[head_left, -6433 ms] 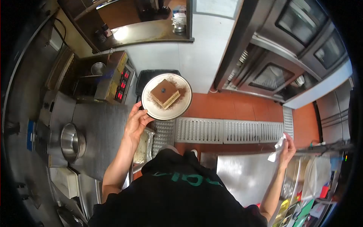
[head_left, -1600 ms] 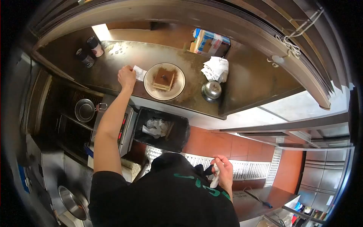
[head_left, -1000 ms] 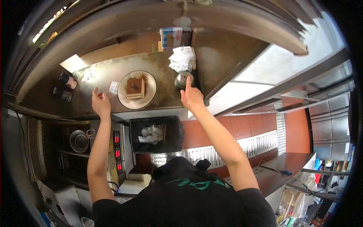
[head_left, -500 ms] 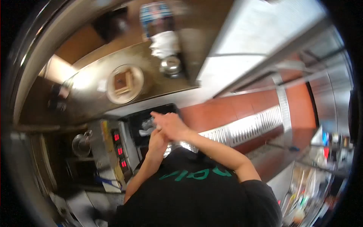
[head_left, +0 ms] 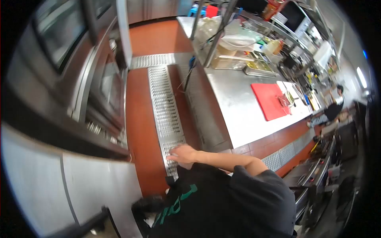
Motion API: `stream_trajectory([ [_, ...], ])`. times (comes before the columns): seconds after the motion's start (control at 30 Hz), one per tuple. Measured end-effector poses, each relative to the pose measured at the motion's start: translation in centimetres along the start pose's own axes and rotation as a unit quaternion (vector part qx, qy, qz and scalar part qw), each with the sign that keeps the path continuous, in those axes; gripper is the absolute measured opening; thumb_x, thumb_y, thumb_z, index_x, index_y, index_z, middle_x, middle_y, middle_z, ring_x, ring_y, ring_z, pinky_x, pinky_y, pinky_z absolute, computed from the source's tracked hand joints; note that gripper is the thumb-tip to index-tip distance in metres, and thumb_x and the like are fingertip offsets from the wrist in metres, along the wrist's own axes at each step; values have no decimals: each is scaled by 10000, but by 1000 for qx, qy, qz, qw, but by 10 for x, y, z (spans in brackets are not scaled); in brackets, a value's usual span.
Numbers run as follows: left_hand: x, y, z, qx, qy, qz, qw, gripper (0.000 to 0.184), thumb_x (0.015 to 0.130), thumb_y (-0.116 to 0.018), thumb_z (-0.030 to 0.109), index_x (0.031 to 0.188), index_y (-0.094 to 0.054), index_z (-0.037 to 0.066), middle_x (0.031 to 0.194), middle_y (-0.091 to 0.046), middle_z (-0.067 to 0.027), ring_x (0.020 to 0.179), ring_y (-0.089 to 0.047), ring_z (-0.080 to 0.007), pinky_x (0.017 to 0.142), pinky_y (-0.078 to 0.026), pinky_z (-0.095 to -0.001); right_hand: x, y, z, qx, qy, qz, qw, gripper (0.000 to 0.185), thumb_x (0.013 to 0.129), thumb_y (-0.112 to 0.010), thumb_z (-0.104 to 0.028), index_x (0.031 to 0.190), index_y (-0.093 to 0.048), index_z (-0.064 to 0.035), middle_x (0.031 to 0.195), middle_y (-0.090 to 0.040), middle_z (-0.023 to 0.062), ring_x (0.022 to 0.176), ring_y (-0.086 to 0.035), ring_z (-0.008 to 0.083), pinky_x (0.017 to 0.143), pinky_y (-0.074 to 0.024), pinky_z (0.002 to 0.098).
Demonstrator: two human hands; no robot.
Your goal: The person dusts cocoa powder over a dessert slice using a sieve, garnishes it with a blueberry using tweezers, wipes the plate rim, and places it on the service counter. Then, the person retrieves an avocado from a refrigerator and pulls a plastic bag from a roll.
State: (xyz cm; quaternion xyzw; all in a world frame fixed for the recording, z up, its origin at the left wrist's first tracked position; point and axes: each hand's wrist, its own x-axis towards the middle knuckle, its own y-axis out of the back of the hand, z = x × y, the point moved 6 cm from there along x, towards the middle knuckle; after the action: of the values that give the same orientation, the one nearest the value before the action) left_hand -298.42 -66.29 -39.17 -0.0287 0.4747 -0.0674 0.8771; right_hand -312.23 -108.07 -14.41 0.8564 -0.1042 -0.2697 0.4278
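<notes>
In the head view, my right hand (head_left: pixel 182 154) is in front of my black shirt (head_left: pixel 222 198), above the metal floor drain. Its fingers point left and look slightly apart, with nothing visible in them. A small pale patch shows just beneath it, perhaps part of my left hand, but the fingers there are hidden. My left arm does not show clearly. A red cutting board (head_left: pixel 266 101) lies on the steel counter (head_left: pixel 234 107) to the right, with a dark reddish item in clear wrap (head_left: pixel 283 100) on it.
A slotted floor drain (head_left: pixel 164 103) runs along the red tile floor (head_left: pixel 139 115). Steel cabinets with glass doors (head_left: pixel 59 31) stand at left. Metal trays (head_left: pixel 260 69) and plastic containers (head_left: pixel 230 61) sit on the counter. A co-worker (head_left: pixel 335 107) stands far right. A black bin (head_left: pixel 149 206) is bottom left.
My view has turned right, from the counter with the plate and the black bin to the aisle and steel counter. My hands, touching each other before, are now lower; the left is mostly hidden.
</notes>
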Motion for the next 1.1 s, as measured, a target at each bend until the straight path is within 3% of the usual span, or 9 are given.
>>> stream_trajectory([
  [0.27,57,-125,36,273,7,29,962,213,761,-563,94,948,-604,0,851,-601,-104,770,-609,-227,650,-509,-333,5,108,230,197,-228,222,927,431,847,-521,-414,1041,-595,-37,958,-633,155,917,-599,303,794,-466,376],
  [0.6,127,-281,161,488,-114,143,854,170,727,-576,91,863,-647,15,732,-617,-89,692,-614,-207,572,-514,-321,236,222,221,267,29,25,963,444,833,-570,-337,1148,-535,-26,1027,-615,168,930,-603,293,803,-467,356],
  [0.7,235,-315,162,777,-134,-120,603,146,732,-583,80,842,-638,1,688,-563,-87,645,-589,-217,527,-524,-333,320,284,258,223,35,49,973,444,835,-569,-332,1154,-531,-26,1020,-617,171,931,-601,299,804,-468,359],
  [0.77,264,-361,189,400,0,72,914,105,749,-557,46,783,-575,-51,651,-486,-132,569,-530,-220,545,-535,-373,374,327,298,247,5,91,965,420,837,-578,-303,1147,-534,-23,997,-621,180,914,-610,280,794,-475,345],
  [0.83,321,-418,216,291,51,-1,956,97,744,-530,37,715,-548,-54,621,-465,-120,544,-501,-212,503,-490,-379,405,368,328,281,-65,114,951,388,850,-575,-278,1137,-534,-20,985,-630,147,907,-614,242,783,-476,329],
  [0.93,410,-568,283,431,2,-58,900,107,711,-503,21,614,-543,2,607,-491,-74,518,-496,-187,458,-422,-378,442,408,388,188,-148,218,946,366,827,-592,-302,1069,-559,-29,887,-638,159,824,-614,303,727,-478,352],
  [0.97,363,-665,341,590,-88,-4,802,82,735,-532,42,674,-577,12,622,-519,-60,523,-518,-172,475,-482,-348,448,412,400,165,-171,224,945,347,824,-593,-291,1052,-564,-32,849,-641,148,816,-614,306,706,-476,372],
  [1.0,421,-702,343,430,-92,-12,898,79,782,-559,71,797,-604,8,670,-545,-57,546,-545,-160,509,-530,-312,454,419,406,160,-174,217,947,340,818,-598,-287,1047,-565,-37,832,-640,144,819,-610,316,709,-474,388],
  [1.1,400,-909,409,342,-87,-192,915,188,850,-542,98,1007,-576,-1,816,-605,-77,622,-615,-175,574,-527,-269,474,417,425,153,-267,72,949,394,821,-583,-319,1109,-551,-53,911,-649,138,882,-604,310,763,-469,397],
])
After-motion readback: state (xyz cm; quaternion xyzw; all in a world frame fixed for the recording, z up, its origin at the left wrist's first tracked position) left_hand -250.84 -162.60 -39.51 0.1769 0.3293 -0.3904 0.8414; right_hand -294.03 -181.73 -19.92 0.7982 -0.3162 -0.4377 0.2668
